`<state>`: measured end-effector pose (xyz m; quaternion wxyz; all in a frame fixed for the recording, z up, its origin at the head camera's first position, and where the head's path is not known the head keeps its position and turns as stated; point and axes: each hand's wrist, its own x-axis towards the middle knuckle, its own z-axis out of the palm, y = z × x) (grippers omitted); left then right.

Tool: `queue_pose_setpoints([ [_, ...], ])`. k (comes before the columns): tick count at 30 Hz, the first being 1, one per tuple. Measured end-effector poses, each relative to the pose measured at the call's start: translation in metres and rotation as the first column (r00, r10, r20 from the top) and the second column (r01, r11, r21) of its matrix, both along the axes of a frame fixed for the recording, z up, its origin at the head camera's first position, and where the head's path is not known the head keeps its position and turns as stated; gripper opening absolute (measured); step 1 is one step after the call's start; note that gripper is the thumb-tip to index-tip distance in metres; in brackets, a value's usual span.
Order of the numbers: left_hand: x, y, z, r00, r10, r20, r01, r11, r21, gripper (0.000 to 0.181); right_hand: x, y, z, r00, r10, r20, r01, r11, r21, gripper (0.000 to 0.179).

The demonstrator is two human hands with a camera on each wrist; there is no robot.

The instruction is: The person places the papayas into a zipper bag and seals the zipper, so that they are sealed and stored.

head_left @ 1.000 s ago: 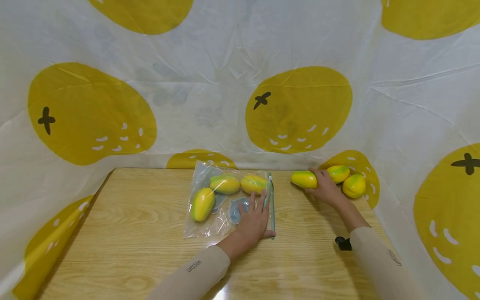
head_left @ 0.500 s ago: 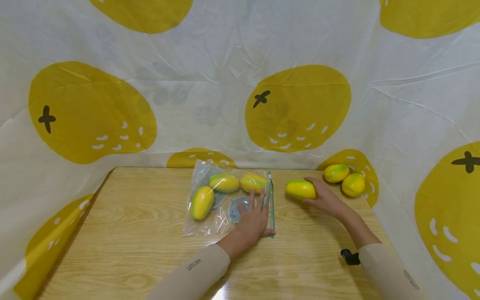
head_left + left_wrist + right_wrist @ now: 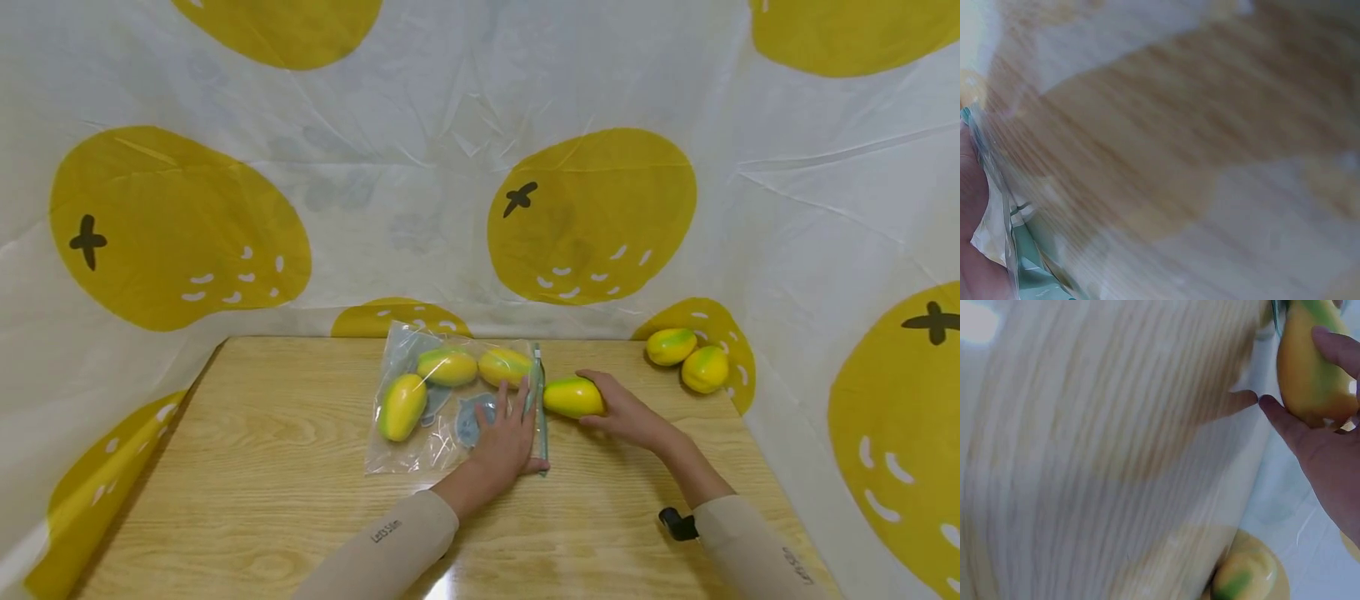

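My right hand (image 3: pixel 626 414) grips a glossy yellow-green papaya (image 3: pixel 572 397) by its right end. The papaya's left end is right at the green zip edge (image 3: pixel 543 433) of a clear plastic bag (image 3: pixel 405 457). Fingers spread, my left hand (image 3: pixel 504 442) lies over the bag's right part, with the thumb at the zip edge. Three similar papayas show through the plastic, one of them a papaya (image 3: pixel 403 407) on the left side. In the right wrist view, the fingers and thumb are around the held papaya (image 3: pixel 1310 369). The left wrist view catches only part of the left hand (image 3: pixel 975 206) beside the bag's green edge.
Two more papayas, the rear papaya (image 3: pixel 671 347) and the front papaya (image 3: pixel 705 370), sit at the table's back right corner. The wooden table (image 3: pixel 262 433) is backed by a white cloth (image 3: pixel 405 183) printed with yellow fruit.
My right hand has carried the papaya from near the back right papayas leftward and toward me, up to the bag's zip edge. The left hand and the bag have stayed in place.
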<state>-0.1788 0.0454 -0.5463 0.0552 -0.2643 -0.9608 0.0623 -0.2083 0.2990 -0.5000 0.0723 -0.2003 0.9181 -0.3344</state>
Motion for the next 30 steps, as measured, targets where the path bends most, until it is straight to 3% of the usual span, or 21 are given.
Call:
queue_pose_setpoints([
  [6,0.0,0.001,0.001,1.0,-0.002,0.006,0.002,1.0,-0.003,0.114,-0.003,-0.007,-0.007,1.0,0.007,-0.019,-0.007,1.0,0.005,0.08],
  [16,0.0,0.001,0.0,1.0,-0.008,0.006,0.008,1.0,0.024,0.115,-0.011,-0.014,-0.007,0.997,-0.067,-0.031,0.067,0.997,0.025,0.078],
  [21,0.0,0.0,0.001,1.0,-0.021,0.011,0.021,0.999,0.026,0.113,-0.018,-0.021,-0.007,0.997,-0.06,-0.044,0.061,0.998,0.019,0.08],
  [26,0.001,-0.001,0.004,1.0,-0.017,0.004,0.017,1.0,0.01,0.113,-0.024,-0.028,-0.006,0.997,-0.002,-0.072,0.004,0.999,0.033,0.081],
  [30,0.001,0.0,0.004,1.0,-0.009,0.017,0.009,1.0,0.007,0.115,-0.026,-0.028,-0.005,1.0,0.012,-0.027,-0.012,1.0,0.008,0.078],
])
